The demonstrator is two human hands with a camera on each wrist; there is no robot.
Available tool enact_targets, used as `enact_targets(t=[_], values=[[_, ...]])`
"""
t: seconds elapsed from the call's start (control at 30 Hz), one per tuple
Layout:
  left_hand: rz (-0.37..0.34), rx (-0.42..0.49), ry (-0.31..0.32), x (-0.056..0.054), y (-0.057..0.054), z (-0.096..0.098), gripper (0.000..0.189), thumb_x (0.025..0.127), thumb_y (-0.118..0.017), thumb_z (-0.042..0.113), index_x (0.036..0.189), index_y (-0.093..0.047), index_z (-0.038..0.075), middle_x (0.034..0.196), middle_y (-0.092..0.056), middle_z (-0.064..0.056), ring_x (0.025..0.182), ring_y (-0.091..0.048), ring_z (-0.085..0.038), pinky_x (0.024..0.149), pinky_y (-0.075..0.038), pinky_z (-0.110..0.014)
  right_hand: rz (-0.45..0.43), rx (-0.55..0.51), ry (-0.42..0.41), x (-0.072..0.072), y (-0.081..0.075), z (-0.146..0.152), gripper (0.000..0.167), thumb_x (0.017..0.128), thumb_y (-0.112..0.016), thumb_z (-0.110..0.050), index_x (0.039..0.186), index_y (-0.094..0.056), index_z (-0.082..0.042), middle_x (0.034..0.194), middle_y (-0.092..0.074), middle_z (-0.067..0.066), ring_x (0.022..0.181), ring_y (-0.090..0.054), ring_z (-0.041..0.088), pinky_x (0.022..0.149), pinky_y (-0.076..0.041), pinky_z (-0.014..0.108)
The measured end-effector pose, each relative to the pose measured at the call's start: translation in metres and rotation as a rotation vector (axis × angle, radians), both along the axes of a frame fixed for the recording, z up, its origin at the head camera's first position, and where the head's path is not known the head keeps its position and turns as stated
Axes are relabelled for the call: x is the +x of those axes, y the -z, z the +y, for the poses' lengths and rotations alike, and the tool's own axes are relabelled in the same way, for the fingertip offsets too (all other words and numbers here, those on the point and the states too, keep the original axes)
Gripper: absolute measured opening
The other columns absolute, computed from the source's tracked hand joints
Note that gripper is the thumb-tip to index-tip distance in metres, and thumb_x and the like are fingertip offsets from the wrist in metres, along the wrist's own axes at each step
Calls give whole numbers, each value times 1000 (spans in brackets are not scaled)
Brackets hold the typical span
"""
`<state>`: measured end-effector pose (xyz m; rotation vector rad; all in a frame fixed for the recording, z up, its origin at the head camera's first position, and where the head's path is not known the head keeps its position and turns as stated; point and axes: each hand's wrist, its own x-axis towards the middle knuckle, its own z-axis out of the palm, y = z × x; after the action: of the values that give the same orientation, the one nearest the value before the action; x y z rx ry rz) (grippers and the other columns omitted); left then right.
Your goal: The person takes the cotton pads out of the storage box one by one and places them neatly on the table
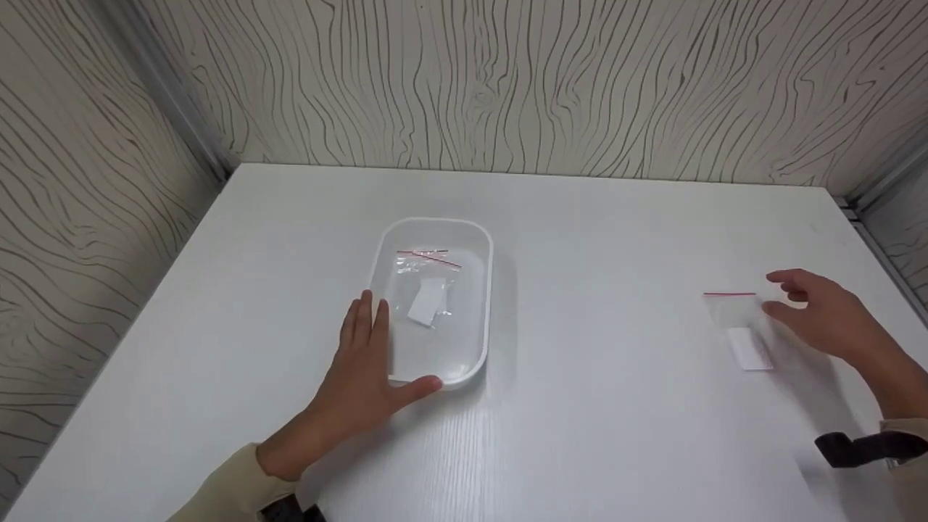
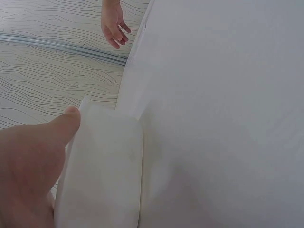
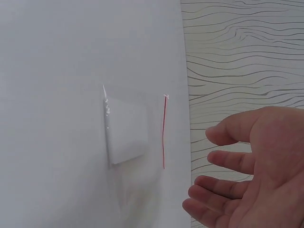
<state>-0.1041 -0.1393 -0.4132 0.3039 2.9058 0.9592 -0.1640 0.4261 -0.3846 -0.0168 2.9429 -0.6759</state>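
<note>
Two clear bags [image 1: 429,299] in a white tray [image 1: 489,304], left hand [image 1: 362,373] straight-fingered against its left side, right hand [image 1: 830,315], fingers parted, beside another bag [image 1: 750,349].

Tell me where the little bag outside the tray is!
In the head view, the little bag lies on the right side of the white table, beside the right hand and apart from the tray.

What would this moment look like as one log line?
left hand: touching white tray | right hand: near single bag, holding nothing | white tray: red-striped bags inside | single bag: on table
</note>
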Motion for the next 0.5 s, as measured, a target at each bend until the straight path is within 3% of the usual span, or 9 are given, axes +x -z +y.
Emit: enact_targets(t=[0.5], values=[[32,-3,6,-1,1,0,123,81,-74,67,158,-17,-9,168,3,-24,155,5,-42,119,-22,-59,4,0,-27,0,-7,-9,56,105,-54,-24,145,-40,11,138,-43,41,126,-42,57,91,-40,69]])
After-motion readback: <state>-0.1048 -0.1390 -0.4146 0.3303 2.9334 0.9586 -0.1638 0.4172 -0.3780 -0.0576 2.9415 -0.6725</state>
